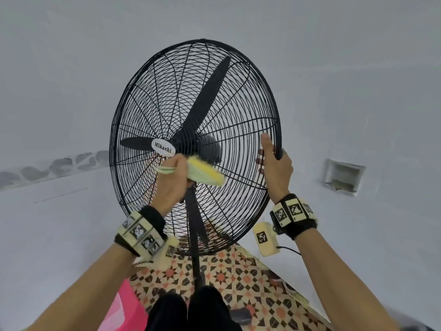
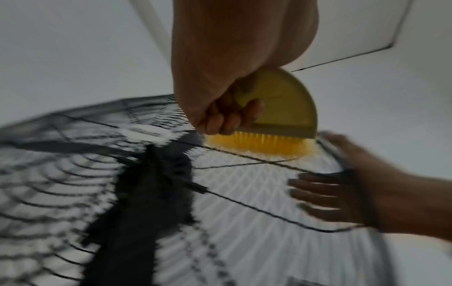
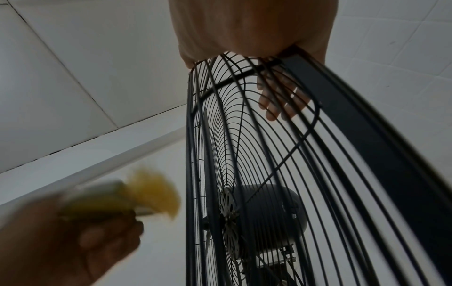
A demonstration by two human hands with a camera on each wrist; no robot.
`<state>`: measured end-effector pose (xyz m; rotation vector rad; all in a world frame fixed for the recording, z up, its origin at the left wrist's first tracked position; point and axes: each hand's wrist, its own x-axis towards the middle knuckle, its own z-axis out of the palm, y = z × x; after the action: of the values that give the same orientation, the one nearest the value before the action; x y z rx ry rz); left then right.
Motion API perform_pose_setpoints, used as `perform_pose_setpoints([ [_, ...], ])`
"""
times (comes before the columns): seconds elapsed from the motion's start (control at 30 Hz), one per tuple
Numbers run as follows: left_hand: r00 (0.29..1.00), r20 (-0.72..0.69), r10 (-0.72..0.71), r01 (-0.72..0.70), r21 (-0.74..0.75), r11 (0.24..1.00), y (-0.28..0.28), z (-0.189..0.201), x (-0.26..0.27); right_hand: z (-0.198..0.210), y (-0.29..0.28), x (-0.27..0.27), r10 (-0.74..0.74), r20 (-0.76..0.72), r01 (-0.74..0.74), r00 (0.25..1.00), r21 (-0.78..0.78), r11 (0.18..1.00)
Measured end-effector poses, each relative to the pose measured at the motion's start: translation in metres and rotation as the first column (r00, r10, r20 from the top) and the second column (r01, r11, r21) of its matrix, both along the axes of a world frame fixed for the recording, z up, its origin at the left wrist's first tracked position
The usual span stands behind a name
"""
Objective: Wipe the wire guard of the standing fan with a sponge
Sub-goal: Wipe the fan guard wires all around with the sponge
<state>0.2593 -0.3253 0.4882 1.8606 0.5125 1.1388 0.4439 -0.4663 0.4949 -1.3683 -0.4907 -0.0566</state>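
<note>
The black standing fan's round wire guard (image 1: 238,120) fills the middle of the head view, with a white "Mikachi" badge (image 1: 163,147) at its hub. My left hand (image 1: 170,180) grips a yellow bristled brush (image 1: 205,174) with a pale green handle and holds it against the front wires just below the hub. The left wrist view shows the brush (image 2: 278,108) with its bristles on the guard (image 2: 244,203). My right hand (image 1: 274,166) grips the guard's right rim. Its fingers (image 3: 276,100) wrap behind the wires, thumb in front. No sponge is visible.
The fan's black pole (image 1: 194,247) runs down to a patterned tiled floor (image 1: 238,278) between white walls. A pink object (image 1: 126,306) lies at lower left, a small dark thing (image 1: 241,315) by my legs (image 1: 191,309). A wall recess (image 1: 343,175) sits at right.
</note>
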Motion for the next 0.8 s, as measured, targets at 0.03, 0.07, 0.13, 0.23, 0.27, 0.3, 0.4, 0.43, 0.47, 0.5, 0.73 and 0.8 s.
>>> perform_pose_setpoints([
  [0.03,0.999,-0.007,-0.043,0.044,0.018,0.999,-0.016,-0.001,0.004,0.0,0.001,0.0,-0.006,0.001,0.006,1.0,-0.002,1.0],
  [0.07,0.997,-0.002,-0.073,0.073,0.034,0.997,-0.028,-0.003,0.01,-0.001,0.001,0.0,-0.008,0.002,0.008,1.0,-0.005,1.0],
  [0.13,0.995,0.019,-0.103,0.101,0.075,0.992,-0.04,-0.008,0.021,-0.001,0.0,0.0,-0.006,-0.006,0.006,1.0,-0.002,1.0],
  [0.23,0.999,0.02,-0.031,0.029,0.085,0.996,-0.022,-0.011,0.024,0.0,-0.002,0.0,0.014,-0.048,-0.014,0.999,0.008,1.0],
  [0.27,1.0,0.023,0.021,-0.022,0.05,0.999,-0.011,-0.009,0.022,0.0,-0.003,0.0,0.018,-0.054,-0.017,0.998,0.009,1.0],
  [0.3,0.997,0.032,0.067,-0.067,0.011,0.998,-0.001,-0.009,0.019,0.0,-0.002,-0.001,0.017,-0.051,-0.017,0.999,0.006,1.0],
  [0.4,0.995,0.066,0.074,-0.075,0.008,0.997,-0.009,-0.006,0.014,0.001,0.0,-0.004,-0.004,-0.016,0.004,1.0,0.001,1.0],
  [0.43,0.998,0.057,0.032,-0.034,0.033,0.999,-0.023,-0.007,0.015,0.001,0.0,-0.005,-0.01,-0.005,0.01,1.0,-0.004,1.0],
  [0.47,0.999,0.042,-0.023,0.02,0.055,0.998,-0.037,-0.008,0.018,0.002,0.0,-0.005,-0.013,0.005,0.013,1.0,-0.011,1.0],
  [0.5,0.996,0.04,-0.077,0.073,0.076,0.994,-0.048,-0.011,0.022,0.002,0.0,-0.005,-0.014,0.01,0.014,1.0,-0.019,1.0],
  [0.73,0.993,0.082,0.086,-0.079,-0.084,0.993,-0.009,-0.016,0.015,-0.001,-0.004,-0.001,-0.012,0.007,0.012,1.0,-0.028,1.0],
  [0.8,0.998,0.062,0.01,-0.007,-0.047,0.999,-0.022,-0.013,0.012,0.0,-0.002,-0.003,-0.031,0.024,0.032,0.999,-0.027,0.999],
])
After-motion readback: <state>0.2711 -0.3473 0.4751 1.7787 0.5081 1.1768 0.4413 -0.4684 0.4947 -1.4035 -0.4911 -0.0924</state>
